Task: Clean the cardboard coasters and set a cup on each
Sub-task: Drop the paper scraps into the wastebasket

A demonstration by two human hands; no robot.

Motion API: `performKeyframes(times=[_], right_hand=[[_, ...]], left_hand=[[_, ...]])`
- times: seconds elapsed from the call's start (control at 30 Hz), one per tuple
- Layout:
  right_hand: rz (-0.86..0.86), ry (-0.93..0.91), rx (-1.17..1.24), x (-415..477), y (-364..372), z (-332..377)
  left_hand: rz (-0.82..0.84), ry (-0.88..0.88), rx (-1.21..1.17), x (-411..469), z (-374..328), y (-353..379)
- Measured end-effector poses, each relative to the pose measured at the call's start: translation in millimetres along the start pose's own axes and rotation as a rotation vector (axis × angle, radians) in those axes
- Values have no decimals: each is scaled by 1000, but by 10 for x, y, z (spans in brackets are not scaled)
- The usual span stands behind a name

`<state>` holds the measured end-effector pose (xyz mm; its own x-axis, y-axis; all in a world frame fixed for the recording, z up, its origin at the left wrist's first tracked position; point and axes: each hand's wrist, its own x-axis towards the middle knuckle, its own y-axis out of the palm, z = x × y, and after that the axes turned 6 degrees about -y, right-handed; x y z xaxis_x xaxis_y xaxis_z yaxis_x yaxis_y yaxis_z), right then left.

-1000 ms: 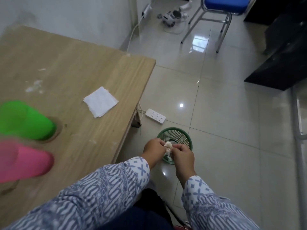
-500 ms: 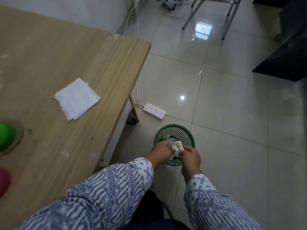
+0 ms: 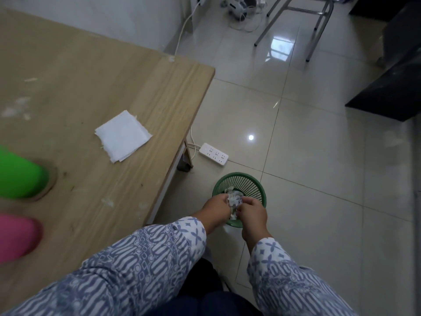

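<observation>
Both hands over green basket (image 3: 247, 183) on floor: left hand (image 3: 217, 207) and right hand (image 3: 251, 214) fingers curled, pinching a crumpled tissue (image 3: 234, 199) between them. Green cup (image 3: 20, 174) on a cardboard coaster (image 3: 52, 179) and pink cup (image 3: 18, 236) stand at table's (image 3: 114, 76) left edge, folded napkin (image 3: 123, 135) nearby.

Soft, even daylight, moderately bright. The glossy floor (image 3: 319, 179) glares: small lamp spot at 2 o'clock, window reflection at 1 o'clock. At 9 o'clock the green cup (image 3: 20, 176) and pink cup (image 3: 16, 236) smear with blur. Wide lens bows the counter (image 3: 102, 83) edge. My left hand (image 3: 217, 207) and right hand (image 3: 252, 213), gripping the crumpled tissue (image 3: 233, 199), read fairly sharp.
</observation>
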<state>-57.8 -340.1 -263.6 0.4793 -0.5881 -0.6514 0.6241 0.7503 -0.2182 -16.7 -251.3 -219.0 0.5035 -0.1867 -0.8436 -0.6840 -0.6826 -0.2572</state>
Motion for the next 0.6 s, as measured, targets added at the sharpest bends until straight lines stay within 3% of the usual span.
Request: performKeyframes(times=[0.6], right_hand=[[335,-605,80,-2111,249,1489]], left_hand=[[-316,344,-428,-1975,-158,-1045]])
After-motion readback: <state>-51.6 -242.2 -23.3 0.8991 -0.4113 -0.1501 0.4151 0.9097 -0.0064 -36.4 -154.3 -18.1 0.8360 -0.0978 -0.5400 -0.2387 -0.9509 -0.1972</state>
